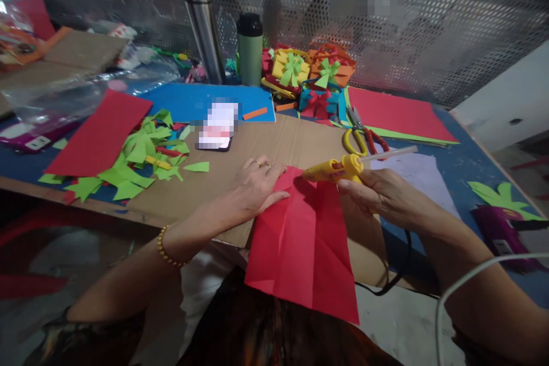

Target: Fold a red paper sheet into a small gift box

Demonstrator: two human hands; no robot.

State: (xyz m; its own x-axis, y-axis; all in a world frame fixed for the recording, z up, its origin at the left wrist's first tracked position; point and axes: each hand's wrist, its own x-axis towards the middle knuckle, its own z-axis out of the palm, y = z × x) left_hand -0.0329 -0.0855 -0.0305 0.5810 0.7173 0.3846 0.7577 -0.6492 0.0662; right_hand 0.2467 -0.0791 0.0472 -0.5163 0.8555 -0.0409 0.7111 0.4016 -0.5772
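Observation:
My left hand (256, 186) lies flat with fingers stretched out on the top left corner of a creased red paper sheet (306, 246), which hangs over the near table edge. My right hand (383, 197) is closed around a yellow glue gun (334, 170). The gun's nozzle points left, at the top edge of the red sheet, close to my left fingertips. A clear glue stick (392, 152) juts from the gun's back end. Its black cord (397, 271) runs down past my right wrist.
Brown cardboard (240, 154) covers the table middle. Green paper scraps (137, 163) and a red sheet (100, 131) lie left, a phone (217, 128) behind. Yellow-handled scissors (358, 137), paper gift boxes (309, 74), a steel flask (201, 17) and a green tumbler (250, 48) stand farther back.

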